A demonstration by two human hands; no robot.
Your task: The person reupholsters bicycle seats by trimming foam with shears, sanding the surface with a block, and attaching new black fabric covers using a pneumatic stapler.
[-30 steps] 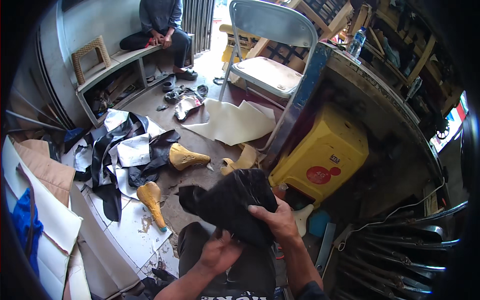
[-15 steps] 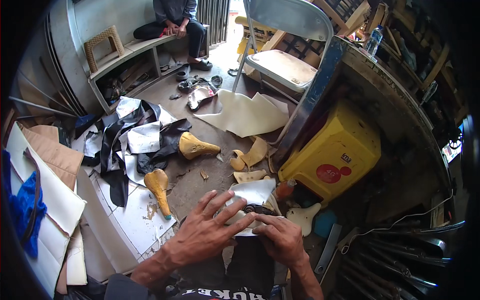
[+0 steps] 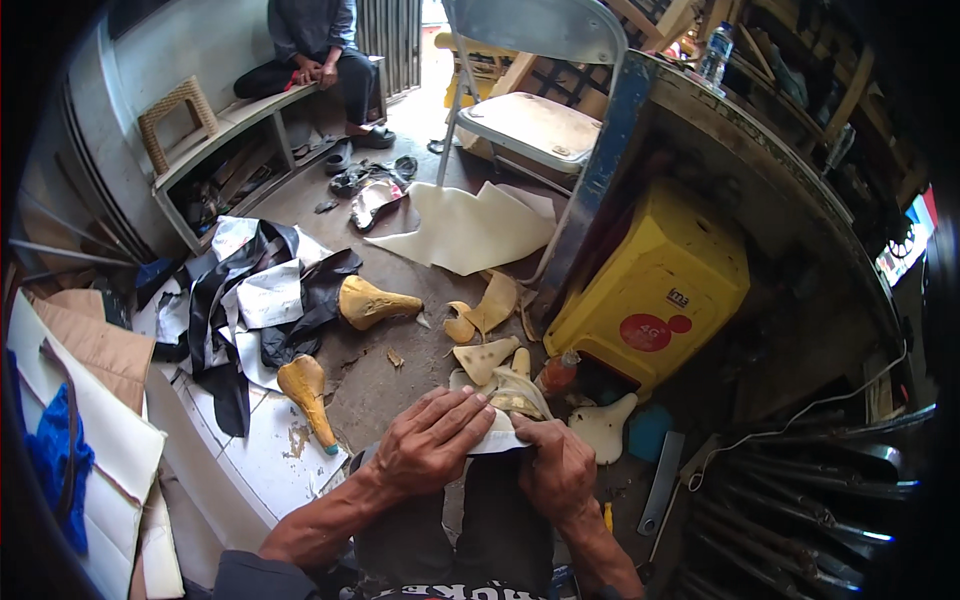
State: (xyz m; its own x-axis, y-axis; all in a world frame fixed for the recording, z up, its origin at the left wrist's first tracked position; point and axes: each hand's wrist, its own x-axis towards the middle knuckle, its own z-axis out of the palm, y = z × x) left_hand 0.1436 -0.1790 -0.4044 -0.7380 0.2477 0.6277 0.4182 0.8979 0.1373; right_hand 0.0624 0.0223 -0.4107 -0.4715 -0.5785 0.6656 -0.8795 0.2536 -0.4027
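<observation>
I see both hands working on the lap: left hand (image 3: 432,440) spread flat, pressing a white sheet piece (image 3: 497,432) over a dark form; right hand (image 3: 556,468) clenched on its edge. I judge the covering under way, not finished. On the floor (image 3: 400,370), tan shoe lasts (image 3: 372,302) and cut scraps (image 3: 470,228) lie unused.

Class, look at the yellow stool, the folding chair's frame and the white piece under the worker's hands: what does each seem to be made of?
Yellow stool: probably moulded plastic, smooth, one even colour. Folding chair frame: likely painted metal tubing, thin and grey. White piece under the left hand and right hand: a thin flexible sheet; leather, lining or paper, I cannot tell.
</observation>
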